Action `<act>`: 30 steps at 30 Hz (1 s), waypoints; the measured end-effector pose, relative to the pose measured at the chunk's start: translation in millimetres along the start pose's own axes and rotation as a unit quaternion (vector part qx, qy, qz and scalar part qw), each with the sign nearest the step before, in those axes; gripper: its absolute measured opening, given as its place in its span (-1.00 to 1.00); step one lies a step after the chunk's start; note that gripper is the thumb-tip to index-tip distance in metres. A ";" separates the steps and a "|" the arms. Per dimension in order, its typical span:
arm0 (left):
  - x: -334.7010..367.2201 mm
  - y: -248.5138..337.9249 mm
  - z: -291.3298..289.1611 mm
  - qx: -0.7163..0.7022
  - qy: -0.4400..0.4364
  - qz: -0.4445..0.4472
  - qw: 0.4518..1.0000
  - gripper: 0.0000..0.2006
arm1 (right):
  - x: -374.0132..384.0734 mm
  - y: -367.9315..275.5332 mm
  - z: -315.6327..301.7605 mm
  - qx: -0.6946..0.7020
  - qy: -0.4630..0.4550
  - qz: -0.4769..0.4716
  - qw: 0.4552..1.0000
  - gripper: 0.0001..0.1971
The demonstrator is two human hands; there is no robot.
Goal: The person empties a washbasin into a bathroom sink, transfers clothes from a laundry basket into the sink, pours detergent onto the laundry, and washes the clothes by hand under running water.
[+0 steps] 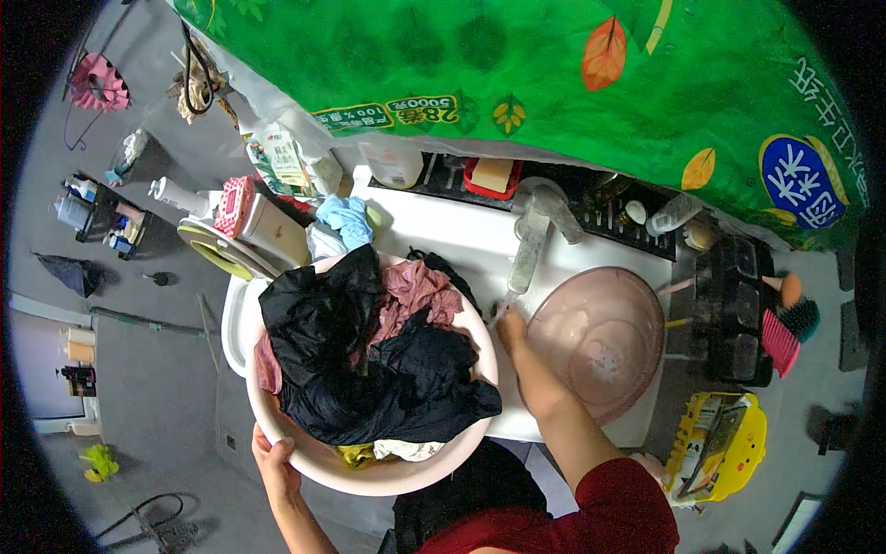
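A pale pink wash basin (374,484) heaped with clothes sits at the left of the white sink counter. Black garments (397,379) lie on top, with a dusty-pink cloth (415,294) behind them and yellow and white pieces at the near rim. My left hand (277,454) grips the basin's near-left rim, thumb on the outside edge. My right hand (509,325) is just below the faucet (530,249), between the wash basin and a translucent pinkish basin (600,342). Its fingers are small and partly hidden, so their hold is unclear.
Behind the faucet, a black shelf carries a red soap dish (492,177) and bottles. A large green package (517,74) hangs over the back. A tissue box (233,208) and blue cloth (344,222) stand left; a black rack (735,309), brushes (801,323) and a yellow basket (715,448) are right.
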State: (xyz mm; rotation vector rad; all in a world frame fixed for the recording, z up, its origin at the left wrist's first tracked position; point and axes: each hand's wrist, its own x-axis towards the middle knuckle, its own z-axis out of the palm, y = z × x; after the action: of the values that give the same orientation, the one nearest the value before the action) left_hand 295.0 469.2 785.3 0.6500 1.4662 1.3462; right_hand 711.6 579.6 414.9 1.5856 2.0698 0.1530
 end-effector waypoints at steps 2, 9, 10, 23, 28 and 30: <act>-3.2 2.4 -15.0 0.003 -0.008 0.004 1.000 -0.54 | -0.5 -17.2 -21.3 0.435 0.069 0.203 0.874 -0.72; -3.0 2.2 -13.7 0.010 -0.001 -0.008 1.000 -0.54 | -22.3 -24.5 -13.0 0.414 0.106 0.191 0.884 -0.76; -1.7 2.1 -12.9 0.006 -0.006 -0.005 1.000 -0.54 | -18.5 -25.8 -8.4 0.412 0.109 0.191 0.884 -0.76; -20.0 23.4 16.8 0.061 -0.042 0.046 0.996 -0.73 | -84.0 -43.6 -122.3 0.915 -0.035 0.267 0.300 -0.49; -45.6 35.4 79.0 0.069 -0.107 0.087 0.988 -0.74 | -156.0 -26.7 -181.2 0.929 -0.095 0.230 0.274 -0.56; -54.4 34.5 93.9 0.084 -0.136 0.098 0.982 -0.78 | -164.5 -22.4 -185.3 0.938 -0.097 0.229 0.241 -0.60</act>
State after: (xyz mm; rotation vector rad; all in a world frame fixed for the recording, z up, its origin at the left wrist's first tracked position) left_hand 391.4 467.5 845.9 1.0676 1.3280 1.2312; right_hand 634.7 461.3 619.8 2.5214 0.3437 -3.1130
